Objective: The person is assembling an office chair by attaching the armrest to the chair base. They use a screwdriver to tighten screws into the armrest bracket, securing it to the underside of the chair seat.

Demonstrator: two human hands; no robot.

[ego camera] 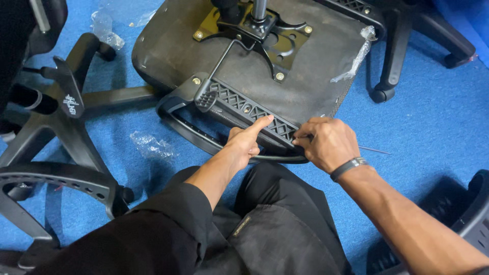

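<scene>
Upturned chair seat (305, 76) lies on blue carpet floor (433, 127), underside up, with black armrest bracket (249, 109) along its near edge. Left hand (244, 140) reaches in from below, forearm angled up-right, index finger straight and pressing on the bracket, other fingers curled, gripping nothing. Right hand (326, 142) comes from the right, wrist bent, fingertips pinched together at the bracket's right end on a thin metal tool (374, 150) that pokes out behind the hand. The two hands sit just beside each other. Black wristband (349, 168) on right wrist. Chair base (61, 117) lies left.
</scene>
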